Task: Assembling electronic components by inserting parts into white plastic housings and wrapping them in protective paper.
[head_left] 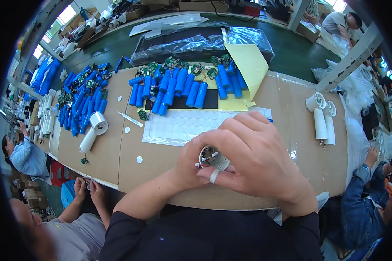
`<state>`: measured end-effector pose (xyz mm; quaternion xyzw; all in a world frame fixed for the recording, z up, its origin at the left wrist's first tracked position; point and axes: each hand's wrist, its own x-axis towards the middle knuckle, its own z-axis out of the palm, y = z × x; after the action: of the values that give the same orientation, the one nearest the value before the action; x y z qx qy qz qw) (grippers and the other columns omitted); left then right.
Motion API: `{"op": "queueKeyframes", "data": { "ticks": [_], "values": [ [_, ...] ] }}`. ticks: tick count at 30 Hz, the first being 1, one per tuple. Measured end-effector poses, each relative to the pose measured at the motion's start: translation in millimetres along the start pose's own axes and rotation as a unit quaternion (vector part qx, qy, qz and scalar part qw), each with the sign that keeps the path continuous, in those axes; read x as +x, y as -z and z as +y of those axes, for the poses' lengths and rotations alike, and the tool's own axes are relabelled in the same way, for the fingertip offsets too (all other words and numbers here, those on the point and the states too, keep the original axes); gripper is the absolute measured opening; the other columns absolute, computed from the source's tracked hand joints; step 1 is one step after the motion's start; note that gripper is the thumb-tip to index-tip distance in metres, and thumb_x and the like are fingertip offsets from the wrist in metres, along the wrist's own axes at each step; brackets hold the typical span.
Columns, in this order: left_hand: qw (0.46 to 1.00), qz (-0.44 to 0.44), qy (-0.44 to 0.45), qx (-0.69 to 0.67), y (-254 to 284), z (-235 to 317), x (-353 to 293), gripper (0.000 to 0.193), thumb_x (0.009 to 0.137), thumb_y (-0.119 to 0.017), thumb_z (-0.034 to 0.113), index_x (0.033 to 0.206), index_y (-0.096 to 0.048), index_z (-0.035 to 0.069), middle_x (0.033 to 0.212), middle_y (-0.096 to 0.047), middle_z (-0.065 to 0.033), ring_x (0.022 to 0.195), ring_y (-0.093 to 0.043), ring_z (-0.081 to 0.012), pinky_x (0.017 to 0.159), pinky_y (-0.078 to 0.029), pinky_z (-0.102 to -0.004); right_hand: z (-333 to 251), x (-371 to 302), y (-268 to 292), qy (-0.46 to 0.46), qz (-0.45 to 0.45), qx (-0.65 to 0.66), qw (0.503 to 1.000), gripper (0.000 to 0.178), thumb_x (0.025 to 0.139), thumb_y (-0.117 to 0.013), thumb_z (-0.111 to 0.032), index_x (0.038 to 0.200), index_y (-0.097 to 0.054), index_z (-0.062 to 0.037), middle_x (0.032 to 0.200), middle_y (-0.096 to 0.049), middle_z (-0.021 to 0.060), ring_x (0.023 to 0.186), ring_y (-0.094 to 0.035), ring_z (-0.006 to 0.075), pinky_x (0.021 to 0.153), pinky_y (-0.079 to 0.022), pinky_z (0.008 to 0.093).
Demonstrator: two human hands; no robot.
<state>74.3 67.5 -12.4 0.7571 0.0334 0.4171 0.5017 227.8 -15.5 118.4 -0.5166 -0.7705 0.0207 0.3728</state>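
Holding a white round housing (pixel 221 162) just below the centre of the frame, above the brown tabletop (pixel 322 165). Cupping its left side with the left hand (pixel 189 161), partly hidden behind the other; clasping its right side with the right hand (pixel 252 143), arching fingers over it and pressing a thumb wrapped in a white band (pixel 214 175) along the lower rim. Pointing the housing's hollow round mouth up toward the camera, showing wires (pixel 209 158) and small white connectors (pixel 214 154); hiding its sides behind fingers, so not revealing how its long axis is running.

Having the tabletop's near edge close below, curving across the lower frame. Stretching bare brown surface rightward as far as two white cylinders (pixel 320 124), lying side by side at the right of the frame and pointing up and down it. Offering more brown surface leftward, past a small white disc (pixel 139 159), to a single white tube (pixel 88 141) leaning toward the upper right. Overlapping in view, above the hands, a sheet of round stickers (pixel 161 130); beyond it, crowding blue cells (pixel 170 91) and green circuit boards (pixel 172 63) into the upper centre, and heaping a second blue pile (pixel 78 104) at upper left.
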Motion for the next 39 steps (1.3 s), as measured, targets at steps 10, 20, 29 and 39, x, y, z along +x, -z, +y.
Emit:
{"op": "queueKeyframes", "data": {
  "ticks": [10,20,29,39],
  "values": [
    [0.999,-0.036,-0.038,-0.004,6.1,12.9,7.7,0.061,0.077,-0.080,0.016,0.127,-0.050,-0.001,0.109,-0.063,-0.0144,0.093,-0.064,-0.0231,0.078,-0.051,-0.0340,12.4,-5.3,-2.6,-0.007,0.007,0.060,0.998,0.018,0.071,-0.074,-0.007,0.087,-0.067,-0.0096,0.075,-0.060,0.0039,0.069,-0.059,0.0244,0.068,-0.046,0.0367],
    [0.967,-0.066,0.166,-0.181,5.7,49.0,10.0,0.032,0.095,-0.050,0.013,0.123,-0.052,-0.001,0.111,-0.059,-0.0089,0.100,-0.057,-0.0143,0.082,-0.048,-0.0291,4.1,-3.3,-9.4,-0.014,0.024,0.111,0.993,0.015,0.070,-0.072,-0.005,0.085,-0.069,-0.0081,0.077,-0.057,0.0047,0.075,-0.058,0.0244,0.071,-0.045,0.0361],
    [0.957,0.012,0.215,-0.196,5.7,46.9,9.7,0.040,0.108,-0.030,0.027,0.131,-0.047,-0.001,0.105,-0.062,-0.0109,0.091,-0.054,-0.0115,0.082,-0.045,-0.0274,10.9,-7.7,-23.8,-0.046,0.072,0.175,0.981,0.022,0.079,-0.073,-0.008,0.100,-0.067,-0.0037,0.091,-0.062,0.0098,0.083,-0.059,0.0253,0.072,-0.047,0.0345],
    [0.988,0.084,0.052,-0.118,-2.2,26.2,-0.8,0.047,0.108,-0.028,0.030,0.140,-0.046,0.001,0.113,-0.056,-0.0141,0.102,-0.053,-0.0179,0.089,-0.045,-0.0341,19.7,-52.7,-68.7,-0.104,0.064,0.037,0.992,0.080,0.058,-0.086,-0.020,0.128,-0.050,-0.0019,0.117,-0.059,0.0175,0.108,-0.060,0.0356,0.089,-0.051,0.0430]
  ]
}}
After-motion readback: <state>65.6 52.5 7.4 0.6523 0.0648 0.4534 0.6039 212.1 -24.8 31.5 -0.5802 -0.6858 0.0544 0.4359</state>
